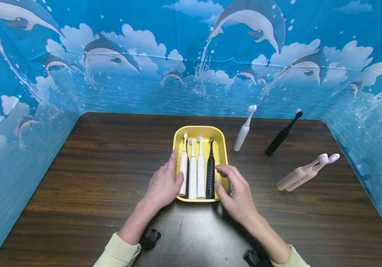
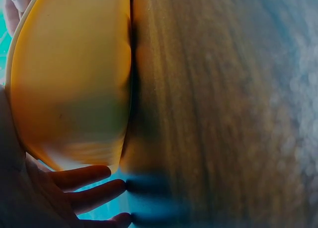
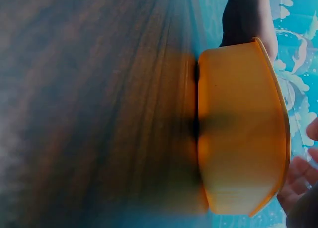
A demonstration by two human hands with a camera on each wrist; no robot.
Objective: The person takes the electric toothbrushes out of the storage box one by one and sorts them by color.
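Note:
A yellow tray (image 1: 207, 130) holds several electric toothbrushes side by side, heads pointing away. From the left they are a pink toothbrush (image 1: 183, 172), a mostly hidden dark one, two white toothbrushes (image 1: 192, 180) and a black toothbrush (image 1: 210, 178). My left hand (image 1: 164, 185) lies along the tray's left side with straight fingers, its thumb over the rim by the pink toothbrush. My right hand (image 1: 237, 194) is at the tray's right rim, fingers loosely bent, thumb and fingertips reaching over the edge near the black toothbrush and holding nothing.
On the dark wooden table (image 1: 110, 159), a white toothbrush (image 1: 241, 137) and a black toothbrush (image 1: 277, 142) stand upright right of the tray. Two pink toothbrushes (image 1: 292, 178) stand together nearer the right edge. A dolphin-print cloth (image 1: 144, 89) surrounds the back and sides.

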